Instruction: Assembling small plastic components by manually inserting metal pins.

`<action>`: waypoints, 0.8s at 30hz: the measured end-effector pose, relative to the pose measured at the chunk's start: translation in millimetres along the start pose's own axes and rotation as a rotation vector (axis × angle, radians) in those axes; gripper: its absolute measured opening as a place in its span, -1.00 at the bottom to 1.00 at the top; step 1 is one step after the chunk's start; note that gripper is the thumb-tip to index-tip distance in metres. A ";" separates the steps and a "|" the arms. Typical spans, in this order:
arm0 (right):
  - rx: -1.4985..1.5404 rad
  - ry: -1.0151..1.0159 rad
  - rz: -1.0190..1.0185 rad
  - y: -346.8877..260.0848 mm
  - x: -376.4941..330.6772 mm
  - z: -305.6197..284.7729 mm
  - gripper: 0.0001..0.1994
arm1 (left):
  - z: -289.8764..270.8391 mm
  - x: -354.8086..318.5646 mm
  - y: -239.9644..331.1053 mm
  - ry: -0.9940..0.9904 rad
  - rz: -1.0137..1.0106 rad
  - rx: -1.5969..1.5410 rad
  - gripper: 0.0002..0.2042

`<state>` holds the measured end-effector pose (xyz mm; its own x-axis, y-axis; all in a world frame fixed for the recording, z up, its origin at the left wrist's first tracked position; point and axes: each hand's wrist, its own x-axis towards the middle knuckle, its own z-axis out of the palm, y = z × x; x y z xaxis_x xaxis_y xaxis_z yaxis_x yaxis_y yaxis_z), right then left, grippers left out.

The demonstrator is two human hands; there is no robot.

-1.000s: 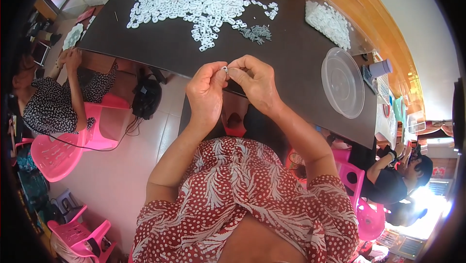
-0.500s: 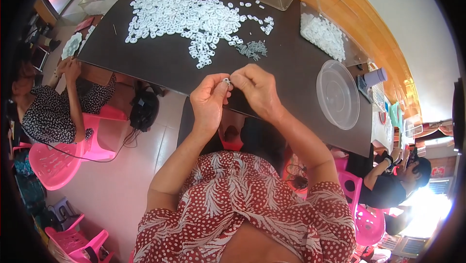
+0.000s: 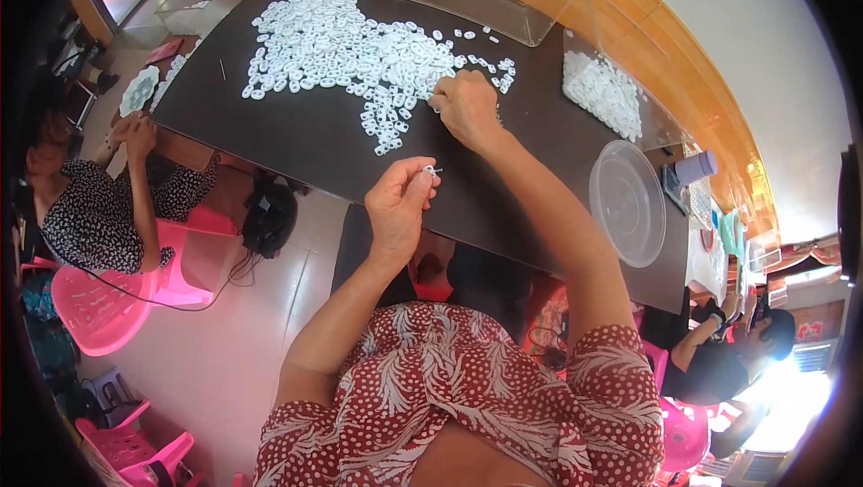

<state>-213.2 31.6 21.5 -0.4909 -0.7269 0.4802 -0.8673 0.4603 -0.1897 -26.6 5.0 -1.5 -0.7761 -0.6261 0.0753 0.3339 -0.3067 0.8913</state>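
Just past the table's near edge, my left hand [image 3: 395,210] pinches a small white plastic piece [image 3: 430,171] between thumb and fingers. A thin grey pin sticks out of that piece toward the right. My right hand [image 3: 469,111] reaches farther over the table, its fingers bent down and drawn together at the right edge of a big heap of white oval plastic pieces [image 3: 324,42]. It covers nearly all of a small pile of grey pins. What its fingertips hold, if anything, is hidden.
A clear round plastic lid [image 3: 629,204] lies at the right, near a purple cup [image 3: 698,166]. Behind it stands a clear bin of white pieces [image 3: 600,96], with another clear bin [image 3: 472,2] at the back. People sit at left [image 3: 108,208] and right [image 3: 719,357].
My right hand has left my left hand and moved up and away to the grey pins. My left hand still holds the white piece, with the pin now showing.
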 end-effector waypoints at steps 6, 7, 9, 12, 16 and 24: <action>0.135 -0.007 0.018 -3.0 4.6 1.6 -0.90 | 1.1 1.2 1.3 0.027 0.000 -0.011 -0.83; 0.167 0.009 0.010 -4.6 4.7 -0.1 -0.90 | 1.3 1.1 1.5 0.027 0.009 -0.015 -0.83; 0.195 -0.027 0.019 -5.4 4.6 -2.1 -0.90 | 1.3 1.1 1.3 0.034 0.011 -0.004 -0.82; 0.341 -0.123 0.133 -11.4 1.2 -16.6 -0.90 | 3.7 0.7 2.3 0.040 0.037 -0.014 -0.81; 0.688 -0.167 0.319 -16.2 -16.4 -38.1 -0.86 | 4.1 0.6 4.5 0.050 0.038 -0.003 -0.81; 1.167 -0.272 0.496 -31.1 -63.3 -75.8 -0.84 | 5.1 -6.5 20.4 0.052 -0.026 -0.081 -0.85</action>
<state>-148.8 102.0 62.0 -0.6602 -0.7509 -0.0183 -0.0814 0.0958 -0.9921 -17.5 6.5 18.4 -0.7573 -0.6525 0.0272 0.3574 -0.3792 0.8535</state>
